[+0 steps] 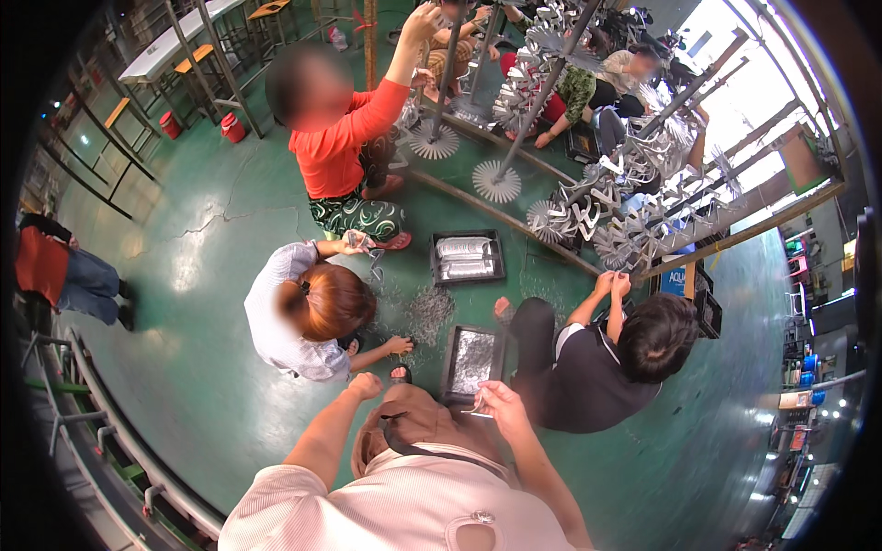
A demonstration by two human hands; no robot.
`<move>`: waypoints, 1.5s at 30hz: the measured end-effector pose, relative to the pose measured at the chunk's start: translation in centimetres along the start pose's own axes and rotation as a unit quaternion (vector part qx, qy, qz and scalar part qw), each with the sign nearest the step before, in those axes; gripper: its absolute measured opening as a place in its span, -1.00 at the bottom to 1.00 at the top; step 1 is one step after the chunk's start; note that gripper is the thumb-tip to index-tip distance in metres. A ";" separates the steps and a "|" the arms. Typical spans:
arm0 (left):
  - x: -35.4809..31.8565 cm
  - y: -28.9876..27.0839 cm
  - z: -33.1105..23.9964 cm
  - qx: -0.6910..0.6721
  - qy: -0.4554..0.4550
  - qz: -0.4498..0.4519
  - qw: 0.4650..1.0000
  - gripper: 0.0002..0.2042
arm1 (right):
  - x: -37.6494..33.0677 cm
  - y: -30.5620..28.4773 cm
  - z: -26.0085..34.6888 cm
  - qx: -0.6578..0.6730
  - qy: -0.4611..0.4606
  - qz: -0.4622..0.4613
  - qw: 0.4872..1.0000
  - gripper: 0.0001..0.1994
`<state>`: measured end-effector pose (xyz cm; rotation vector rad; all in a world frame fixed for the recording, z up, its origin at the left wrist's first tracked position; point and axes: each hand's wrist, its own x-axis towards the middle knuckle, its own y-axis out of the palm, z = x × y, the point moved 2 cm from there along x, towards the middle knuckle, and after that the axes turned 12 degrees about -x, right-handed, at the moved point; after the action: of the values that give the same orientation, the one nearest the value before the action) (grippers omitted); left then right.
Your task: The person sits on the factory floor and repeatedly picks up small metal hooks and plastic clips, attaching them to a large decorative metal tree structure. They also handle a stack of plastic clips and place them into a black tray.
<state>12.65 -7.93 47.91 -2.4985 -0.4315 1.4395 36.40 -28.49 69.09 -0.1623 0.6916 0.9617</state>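
By the nearer tray (448, 367), the right hand (503, 406) pinches a thin piece (479, 402) (blurred).

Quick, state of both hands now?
Left hand: curled closed; whether anything is inside cannot be told.
Right hand: closed, fingers pinching a small pale piece.

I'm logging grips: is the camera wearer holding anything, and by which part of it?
The right hand holds a small silvery piece, apparently by its upper end; whether the curled left hand holds anything cannot be told.
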 end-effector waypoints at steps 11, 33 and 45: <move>-0.2 0.1 1.6 0.085 -0.014 0.032 0.996 -0.75 | -0.8 0.4 -1.2 -0.002 0.007 -0.015 1.000 -0.85; -1.0 -0.4 2.2 0.052 -0.014 0.031 0.998 -0.77 | -1.4 1.8 -2.6 -0.002 0.012 -0.021 1.000 -0.86; 0.9 0.1 4.8 0.012 -0.009 0.025 1.000 -0.77 | -1.7 2.2 -2.6 -0.005 -0.007 -0.019 1.000 -0.82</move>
<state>8.90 -7.52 44.77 -2.4959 -0.3572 1.4786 32.80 -29.47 68.48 -0.1766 0.6678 0.9294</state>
